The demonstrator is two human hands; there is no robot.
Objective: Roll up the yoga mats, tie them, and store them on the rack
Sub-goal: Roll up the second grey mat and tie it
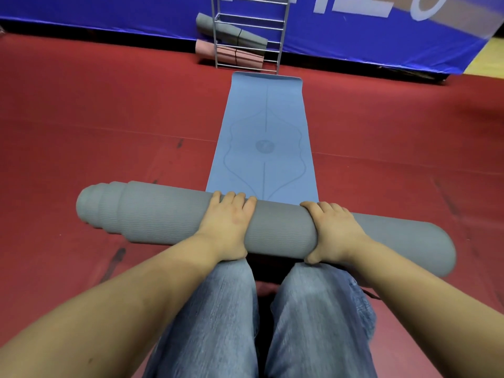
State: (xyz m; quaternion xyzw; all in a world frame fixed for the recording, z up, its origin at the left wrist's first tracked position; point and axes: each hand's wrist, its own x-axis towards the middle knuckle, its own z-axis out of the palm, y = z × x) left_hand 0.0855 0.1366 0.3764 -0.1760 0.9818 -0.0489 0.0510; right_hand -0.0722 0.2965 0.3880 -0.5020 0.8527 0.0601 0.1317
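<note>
A rolled grey yoga mat (169, 214) lies crosswise in front of my knees, its left end uneven and telescoped. My left hand (229, 225) grips the roll near its middle, fingers over the top and thumb underneath. My right hand (332, 230) grips it further right the same way. A blue yoga mat (266, 137) lies flat beyond the roll, stretching toward a metal rack (251, 34). On the rack lie a rolled grey mat (231, 31) above a rolled pink mat (229, 53), each with a dark strap.
Red floor covering (95, 118) spreads on both sides. A blue banner wall (354, 36) stands behind the rack. My knees in blue jeans (231, 309) are just under the roll. A thin dark strap (371, 294) lies by my right knee.
</note>
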